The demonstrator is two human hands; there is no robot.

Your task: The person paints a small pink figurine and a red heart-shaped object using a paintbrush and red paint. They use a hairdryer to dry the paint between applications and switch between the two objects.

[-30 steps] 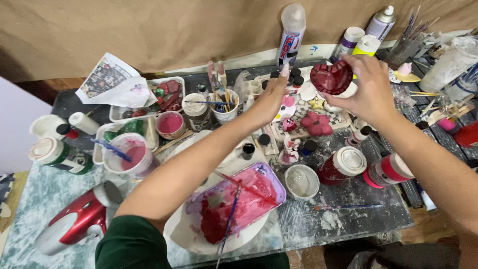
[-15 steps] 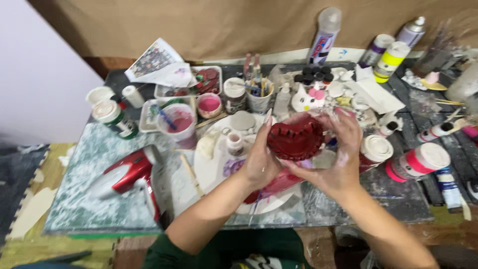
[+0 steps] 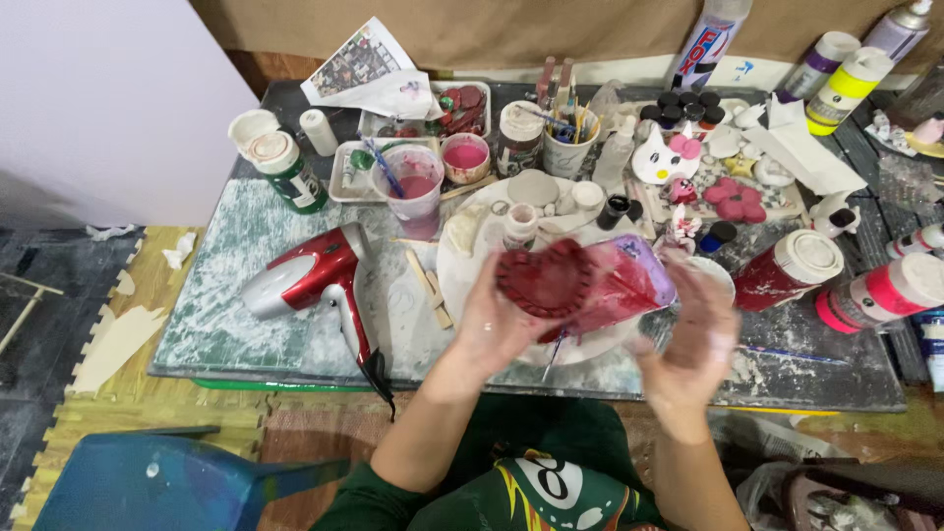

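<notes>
The left hand (image 3: 497,320) holds a dark red heart-shaped piece (image 3: 544,280) above a white plate (image 3: 462,270). The right hand (image 3: 700,334), blurred, is open beside a paint-smeared plastic bag (image 3: 624,280). A red hair dryer (image 3: 313,275) lies on the surface (image 3: 246,295) to the left.

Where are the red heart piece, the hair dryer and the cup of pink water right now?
red heart piece (image 3: 546,279): head view, on its textured middle, held by the left hand (image 3: 492,329).
hair dryer (image 3: 313,273): head view, on its red body.
cup of pink water (image 3: 409,187): head view, on its clear side wall.
</notes>
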